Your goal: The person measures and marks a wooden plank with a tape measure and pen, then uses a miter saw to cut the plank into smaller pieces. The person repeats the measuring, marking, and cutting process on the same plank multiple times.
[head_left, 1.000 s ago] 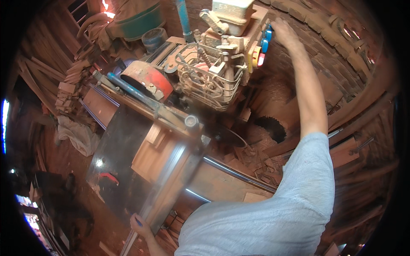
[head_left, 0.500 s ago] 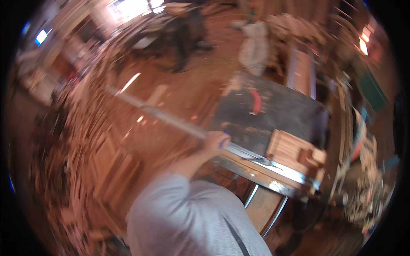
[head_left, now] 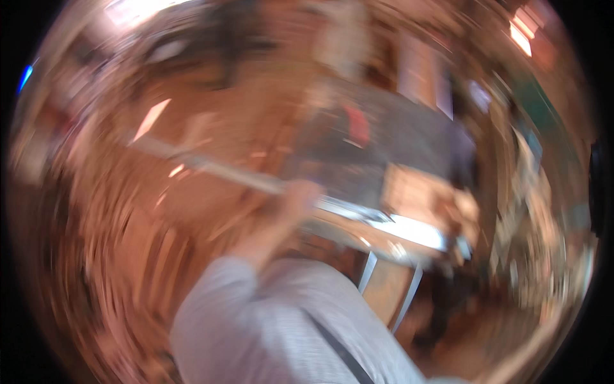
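Note:
My left hand [head_left: 298, 197] is closed over a long metal rail [head_left: 233, 175] along the near edge of a dark machine table [head_left: 409, 131], its fingers smeared by motion. A curved red piece [head_left: 358, 126] stands out on the tabletop. To the right of my left hand, a light wooden board [head_left: 412, 189] rests on the table, with a blurred brown block [head_left: 448, 205] on it. My right forearm [head_left: 527, 349] seems to show as a streak at the lower right; the right hand cannot be made out.
Stacked wood strips [head_left: 83, 256] pile up along the left side. A pale sack [head_left: 345, 38] stands beyond the table. Two metal bars [head_left: 407, 297] flank a wooden panel below the near edge. Blurred clutter lines the right side.
The whole view has swung, shifting the table and my left hand leftward and slightly up in the picture. The left hand stays on the rail. A forearm streak has appeared at lower right.

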Demonstrator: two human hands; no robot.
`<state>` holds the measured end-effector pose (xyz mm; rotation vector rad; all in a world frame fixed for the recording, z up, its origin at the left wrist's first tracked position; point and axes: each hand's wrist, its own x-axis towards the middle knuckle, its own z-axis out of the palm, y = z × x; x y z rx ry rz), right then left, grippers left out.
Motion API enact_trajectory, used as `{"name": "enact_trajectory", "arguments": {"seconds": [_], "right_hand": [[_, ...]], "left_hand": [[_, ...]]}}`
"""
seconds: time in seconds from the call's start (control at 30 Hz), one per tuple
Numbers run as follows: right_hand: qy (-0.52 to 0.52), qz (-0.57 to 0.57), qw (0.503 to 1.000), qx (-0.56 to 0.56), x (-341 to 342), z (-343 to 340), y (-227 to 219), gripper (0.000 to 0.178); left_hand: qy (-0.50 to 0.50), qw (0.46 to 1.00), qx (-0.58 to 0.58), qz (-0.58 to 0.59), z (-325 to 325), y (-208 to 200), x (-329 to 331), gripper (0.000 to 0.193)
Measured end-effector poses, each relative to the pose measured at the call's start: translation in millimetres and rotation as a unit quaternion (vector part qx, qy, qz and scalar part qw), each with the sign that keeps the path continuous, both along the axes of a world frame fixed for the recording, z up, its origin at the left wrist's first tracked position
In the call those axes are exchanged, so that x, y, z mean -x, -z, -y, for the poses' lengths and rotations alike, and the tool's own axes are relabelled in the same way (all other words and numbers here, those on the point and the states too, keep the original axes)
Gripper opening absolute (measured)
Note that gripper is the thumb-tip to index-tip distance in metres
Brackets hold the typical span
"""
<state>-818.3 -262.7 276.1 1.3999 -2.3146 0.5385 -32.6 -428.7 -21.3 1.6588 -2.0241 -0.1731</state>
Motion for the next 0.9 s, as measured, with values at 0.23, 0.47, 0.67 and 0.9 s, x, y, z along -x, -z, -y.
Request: {"name": "enact_trajectory", "arguments": {"seconds": [0.23,0.47,0.67,0.9], "right_hand": [[0.057,-0.157,0.982,0.092,-65,78,-39,0.021],[0.13,-0.125,0.973,-0.142,-112,82,-50,0.024],[0.022,0.193,0.97,-0.148,0,65,-19,0.044],[0.091,0.253,0.945,-0.188,-37,105,-48,0.033]], "left_hand": [[0.039,0.997,0.066,-0.015,42,13,-41,0.016],[0.063,0.982,-0.015,-0.178,93,-11,-5,0.025],[0.144,0.968,-0.073,-0.191,146,-47,67,0.038],[0.232,0.962,-0.084,-0.113,168,-74,123,0.069]]}}
